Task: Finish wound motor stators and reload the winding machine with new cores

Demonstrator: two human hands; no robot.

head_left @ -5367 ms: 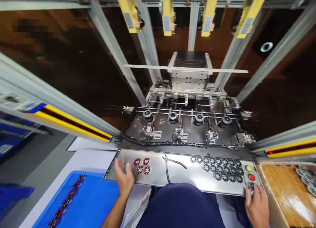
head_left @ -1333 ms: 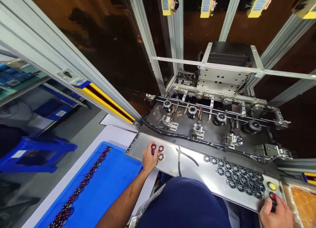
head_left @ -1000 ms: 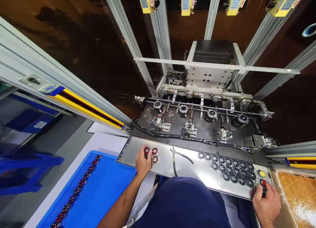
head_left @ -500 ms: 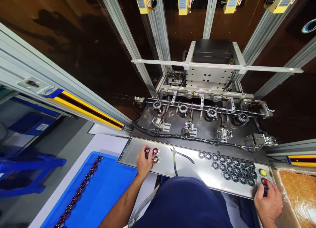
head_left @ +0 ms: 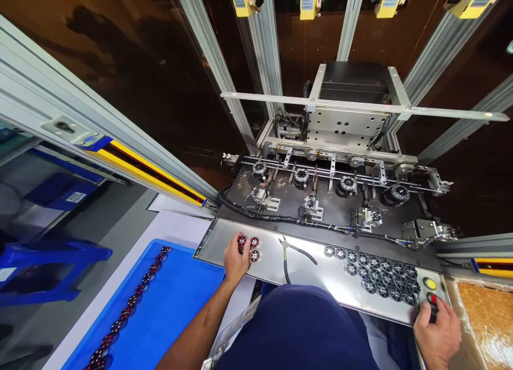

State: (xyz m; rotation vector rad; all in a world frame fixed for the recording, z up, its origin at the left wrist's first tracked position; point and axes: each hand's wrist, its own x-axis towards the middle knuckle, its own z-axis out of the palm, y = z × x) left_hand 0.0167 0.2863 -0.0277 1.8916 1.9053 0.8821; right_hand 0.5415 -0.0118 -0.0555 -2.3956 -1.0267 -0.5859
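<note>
My left hand [head_left: 234, 258] rests on the steel shelf [head_left: 316, 276], its fingers curled round a small cluster of red wound stators [head_left: 251, 248]. My right hand [head_left: 437, 333] lies at the shelf's right end, fingers bent over the red button [head_left: 433, 299], just below the yellow button [head_left: 430, 284]. Between the hands lie black-handled pliers [head_left: 289, 251] and a patch of several bare dark stators [head_left: 380, 274]. Behind the shelf the winding machine [head_left: 332, 193] holds a row of stators on its spindles.
A blue tray [head_left: 168, 306] at the lower left carries a diagonal line of wound red stators [head_left: 132, 300]. A box with a brown lining [head_left: 481, 316] stands at the right edge. Yellow light-curtain bars [head_left: 152, 172] flank the machine's opening. A blue stool [head_left: 48, 263] stands at far left.
My left hand moved from the shelf's front edge onto the red stators and has stayed there. My right hand remains at the button panel. Only the view has shifted slightly in the last second.
</note>
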